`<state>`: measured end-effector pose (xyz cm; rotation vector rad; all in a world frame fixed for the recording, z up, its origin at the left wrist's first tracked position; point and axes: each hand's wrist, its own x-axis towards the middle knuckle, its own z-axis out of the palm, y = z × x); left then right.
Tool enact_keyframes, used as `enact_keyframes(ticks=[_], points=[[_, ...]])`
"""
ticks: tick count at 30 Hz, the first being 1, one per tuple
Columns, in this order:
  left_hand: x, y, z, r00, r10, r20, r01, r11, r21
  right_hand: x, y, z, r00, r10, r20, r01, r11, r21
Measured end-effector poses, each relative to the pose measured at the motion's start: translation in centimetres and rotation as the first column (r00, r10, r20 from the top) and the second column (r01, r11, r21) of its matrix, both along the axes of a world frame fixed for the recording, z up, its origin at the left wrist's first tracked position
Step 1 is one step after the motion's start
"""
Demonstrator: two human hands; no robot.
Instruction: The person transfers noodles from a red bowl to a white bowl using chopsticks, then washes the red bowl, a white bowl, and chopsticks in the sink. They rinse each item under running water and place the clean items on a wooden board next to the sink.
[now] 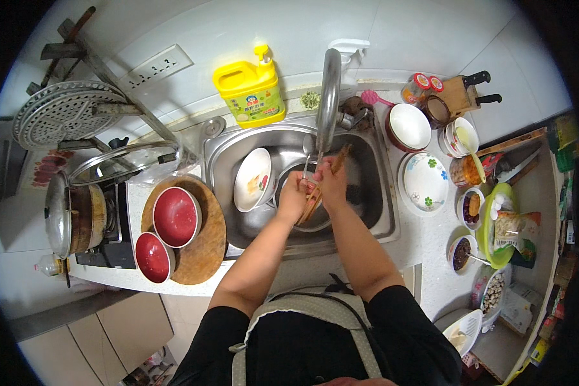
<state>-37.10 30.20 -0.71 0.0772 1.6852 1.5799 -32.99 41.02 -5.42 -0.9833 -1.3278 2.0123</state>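
Note:
Both my hands are together over the steel sink (238, 228), beneath the tap (329, 96). My left hand (293, 196) is closed around a metal spoon (307, 147), whose bowl points up toward the tap. My right hand (332, 185) grips a bundle of wooden chopsticks (342, 156). The sticks slant from above the right hand down past the left fingers, and their lower ends show between my wrists. Under the hands sits a dark round basin or pan, partly hidden. Just left of it, a white bowl (254, 180) with a printed pattern leans tilted in the sink.
Two red-lined bowls (177, 217) rest on a round wooden board (202, 257) at left. A yellow detergent jug (249, 90) stands behind the sink. On the right counter are flowered plates (426, 182), a white-lined bowl (410, 127), food bowls and a knife block (460, 93).

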Motion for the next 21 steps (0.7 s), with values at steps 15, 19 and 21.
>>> enact_keyframes(ticks=[15,19,21], points=[[-2.5,2.6,-0.7,0.903,0.341,0.26,-0.392,0.902,0.18,1.4,-4.1,2.0,0.955,0.253,-0.152,-0.242,0.966,0.09],[-2.3,2.4,-0.7,0.908,0.286,0.305,-0.377,0.876,0.302,1.2,-2.6,2.1,0.966,0.213,0.147,-0.252,0.904,0.345],[-1.7,2.0,0.1,0.941,0.256,0.222,-0.31,0.916,0.257,0.8,-1.7,1.8,0.961,0.204,0.188,-0.245,0.941,0.232]])
